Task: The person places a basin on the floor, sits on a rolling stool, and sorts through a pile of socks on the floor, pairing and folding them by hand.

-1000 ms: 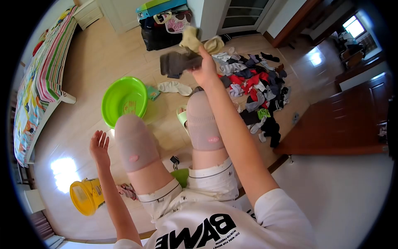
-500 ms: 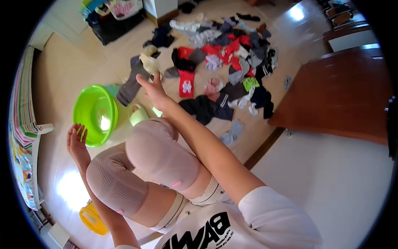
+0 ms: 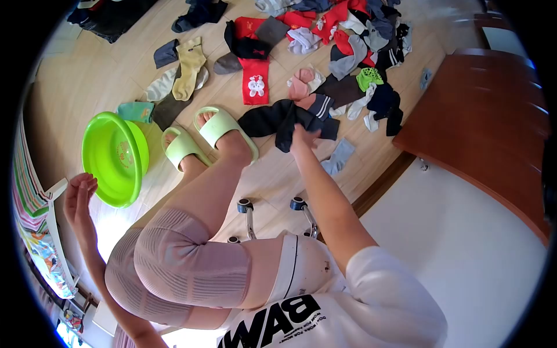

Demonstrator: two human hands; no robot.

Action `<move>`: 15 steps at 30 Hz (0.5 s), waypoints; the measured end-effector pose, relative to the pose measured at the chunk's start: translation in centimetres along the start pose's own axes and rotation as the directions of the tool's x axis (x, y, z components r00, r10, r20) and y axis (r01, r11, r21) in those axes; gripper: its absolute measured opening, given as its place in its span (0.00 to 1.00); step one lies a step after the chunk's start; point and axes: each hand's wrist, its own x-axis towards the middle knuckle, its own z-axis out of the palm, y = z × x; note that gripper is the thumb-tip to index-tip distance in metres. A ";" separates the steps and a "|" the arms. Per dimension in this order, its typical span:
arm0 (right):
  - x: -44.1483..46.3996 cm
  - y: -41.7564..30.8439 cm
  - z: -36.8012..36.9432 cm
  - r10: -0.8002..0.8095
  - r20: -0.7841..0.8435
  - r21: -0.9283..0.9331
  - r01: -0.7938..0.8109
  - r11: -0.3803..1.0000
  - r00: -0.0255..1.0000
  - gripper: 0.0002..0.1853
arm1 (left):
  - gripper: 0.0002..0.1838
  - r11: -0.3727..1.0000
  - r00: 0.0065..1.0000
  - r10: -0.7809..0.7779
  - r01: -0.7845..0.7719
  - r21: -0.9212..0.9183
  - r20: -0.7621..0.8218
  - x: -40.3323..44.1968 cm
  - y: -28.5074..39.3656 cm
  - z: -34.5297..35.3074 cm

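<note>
My right hand (image 3: 303, 139) reaches down to a black sock (image 3: 284, 124) on the floor and overlaps its edge. Its fingers are smeared and partly hidden, so I cannot tell whether they grip the cloth. Beside that lie a dark sock with white stripes (image 3: 318, 106) and a light blue-grey sock (image 3: 338, 156). My left hand (image 3: 80, 200) hangs in the air just left of a bright green basin (image 3: 139, 168), fingers loosely bent, holding nothing I can see. The basin stands on the floor; its visible inside holds no clothes.
Many socks, including a red one with a white bear (image 3: 256, 87) and a yellow one (image 3: 189, 68), spread over the floor. My feet wear pale green slippers (image 3: 218, 126). A brown wooden panel (image 3: 476, 133) stands at right; chair casters (image 3: 245, 205) show below my legs.
My right hand has moved from above my knees down to the black sock. My left hand stays near the basin, lower and farther left. The view has shifted, bringing both slippers into sight.
</note>
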 end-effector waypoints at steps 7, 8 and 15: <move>-7.5 -8.0 9.9 -0.712 0.682 0.628 0.365 0.687 0.166 0.33 | 0.09 0.943 0.943 0.100 -0.192 0.272 0.317 2.6 7.8 5.4; -8.4 -8.0 9.5 -0.812 0.569 0.713 0.416 0.565 0.128 0.30 | 0.09 0.914 0.933 0.108 -0.229 0.336 0.342 2.5 8.5 6.2; 3.0 3.6 -2.7 -0.875 -0.217 -0.339 0.807 0.484 0.433 0.35 | 0.11 0.817 0.885 0.040 -0.296 0.496 0.463 1.7 9.2 8.6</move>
